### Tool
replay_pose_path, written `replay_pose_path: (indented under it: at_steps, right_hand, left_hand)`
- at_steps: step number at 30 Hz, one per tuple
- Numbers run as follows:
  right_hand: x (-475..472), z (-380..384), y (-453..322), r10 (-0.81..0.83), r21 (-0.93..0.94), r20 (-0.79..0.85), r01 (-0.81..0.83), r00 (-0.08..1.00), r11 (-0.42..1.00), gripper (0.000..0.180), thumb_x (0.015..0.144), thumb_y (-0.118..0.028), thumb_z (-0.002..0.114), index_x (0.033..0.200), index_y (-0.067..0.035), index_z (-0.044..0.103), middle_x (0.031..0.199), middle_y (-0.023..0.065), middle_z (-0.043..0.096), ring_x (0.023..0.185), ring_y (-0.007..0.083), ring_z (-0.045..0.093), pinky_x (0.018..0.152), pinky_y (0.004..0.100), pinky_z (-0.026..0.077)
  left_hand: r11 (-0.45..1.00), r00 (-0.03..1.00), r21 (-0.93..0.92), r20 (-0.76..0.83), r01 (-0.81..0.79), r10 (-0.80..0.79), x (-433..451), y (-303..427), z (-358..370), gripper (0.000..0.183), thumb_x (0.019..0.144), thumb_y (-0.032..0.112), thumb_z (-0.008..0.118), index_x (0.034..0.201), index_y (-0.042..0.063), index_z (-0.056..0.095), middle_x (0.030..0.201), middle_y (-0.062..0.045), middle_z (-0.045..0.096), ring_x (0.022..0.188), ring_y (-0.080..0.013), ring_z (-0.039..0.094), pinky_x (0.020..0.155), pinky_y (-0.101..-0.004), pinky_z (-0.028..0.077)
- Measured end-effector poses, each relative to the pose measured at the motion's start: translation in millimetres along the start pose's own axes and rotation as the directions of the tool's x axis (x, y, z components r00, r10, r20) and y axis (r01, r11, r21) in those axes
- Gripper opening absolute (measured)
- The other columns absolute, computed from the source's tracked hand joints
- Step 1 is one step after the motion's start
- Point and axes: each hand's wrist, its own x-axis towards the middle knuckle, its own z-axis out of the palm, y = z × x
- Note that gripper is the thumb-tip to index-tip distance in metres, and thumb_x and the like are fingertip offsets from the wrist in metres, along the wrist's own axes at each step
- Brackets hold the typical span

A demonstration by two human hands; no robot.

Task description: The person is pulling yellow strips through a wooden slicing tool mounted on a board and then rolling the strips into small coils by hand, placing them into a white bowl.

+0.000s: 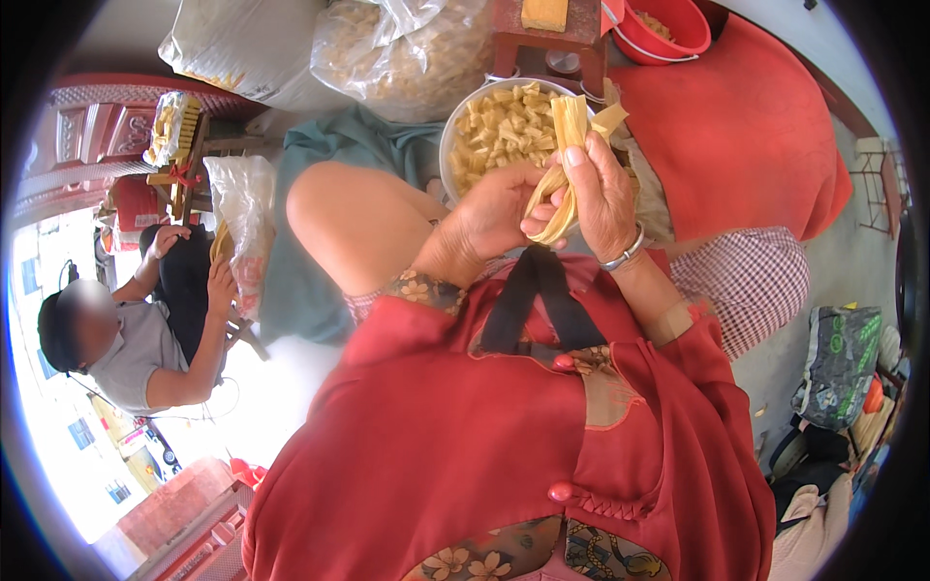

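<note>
Both hands are raised over my lap, working on a pale yellow fibrous strip bundle [570, 120]; whether it is husk, paper or another sheet material, I cannot tell. Its lower part bends into a loop. My right hand [601, 189], with a metal bangle at the wrist, pinches the bundle between thumb and fingers. From the other side my left hand [501, 200] grips the looped lower part, some of its fingers hidden behind it. Just beyond the hands, a white round basin [445, 156] holds many small folded yellow pieces [501, 123].
A clear plastic bag [403, 62] of similar pieces and a white sack [240, 51] stand beyond the basin. A small red stool [548, 40] carries a yellow block [545, 14]. A red bucket [665, 33] stands right. Left, a seated person [152, 348] handles yellow strips.
</note>
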Motion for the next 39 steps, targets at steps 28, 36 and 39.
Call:
replay_pose_path:
  at_steps: [28,36,39]
  right_hand:
    - [11,-15,20,-0.271,-0.182,0.180,0.303,0.946,0.935,0.019,0.093,-0.022,0.054,0.099,-0.004,0.053,0.077,-0.0023,0.050,0.066,0.0033,0.044,0.056,0.0188,0.036]
    - [7,-27,5,-0.181,-0.009,0.220,0.187,0.959,0.982,0.027,0.097,-0.030,0.046,0.095,-0.004,0.055,0.074,-0.0029,0.052,0.055,0.0035,0.045,0.048,0.0179,0.037]
    - [4,-31,9,-0.145,0.027,0.211,0.143,0.967,0.989,0.027,0.097,-0.029,0.045,0.094,-0.004,0.055,0.072,-0.0022,0.052,0.053,0.0039,0.044,0.048,0.0181,0.036]
  left_hand:
    - [0.827,0.817,0.350,-0.226,-0.440,0.530,8,-4,-5,0.012,0.089,0.015,0.060,0.090,0.004,0.056,0.074,0.003,0.057,0.062,-0.0042,0.048,0.055,-0.0185,0.039]
    - [0.909,0.909,-0.001,-0.005,-0.418,0.418,-9,2,16,0.028,0.086,0.008,0.060,0.113,0.001,0.057,0.105,-0.005,0.059,0.100,-0.0144,0.055,0.089,-0.0286,0.046]
    - [0.873,0.898,0.234,-0.003,-0.428,0.441,-14,3,28,0.032,0.085,0.008,0.060,0.116,0.000,0.056,0.110,-0.006,0.057,0.106,-0.0161,0.053,0.091,-0.0284,0.044]
